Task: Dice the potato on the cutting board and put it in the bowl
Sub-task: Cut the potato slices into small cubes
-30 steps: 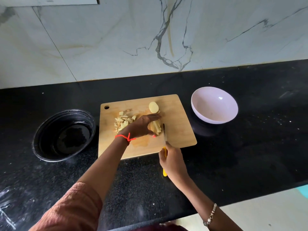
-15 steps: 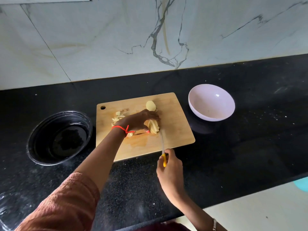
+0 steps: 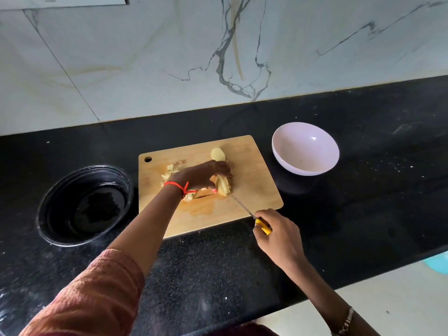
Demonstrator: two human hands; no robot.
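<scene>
— At lower right, closest to us, what has the right hand (image 3: 278,236) done?
— It has drawn back off the board's near edge, fingers wrapped round the yellow plastic handle of the thin steel knife (image 3: 263,226). A second ago the blade stood nearly straight up the frame beside the potato. Now it slants, with only its tip at the strips.
— So a stroke is ending?
— I judge so: a drawing cut pulled through, with more to follow.
— And the left hand (image 3: 201,175)?
— Centre frame, red thread at the wrist. Its fingers curl down close together, holding the bundle of pale yellow potato strips (image 3: 224,187) on the rectangular light wooden cutting board (image 3: 254,190), which shows a damp stain.
— The rest of the potato?
— Small moist cubes (image 3: 169,173) lie heaped left of that hand, and a rounded end piece (image 3: 217,154) sits just above it.
— Farther back?
— Right of the board, the smooth round white bowl (image 3: 305,151) holds nothing, so nothing has gone in yet. At left, a glossy black bowl (image 3: 48,195) sits on the speckled black stone counter (image 3: 363,190). The veined marble wall (image 3: 145,57) fills the top.
</scene>
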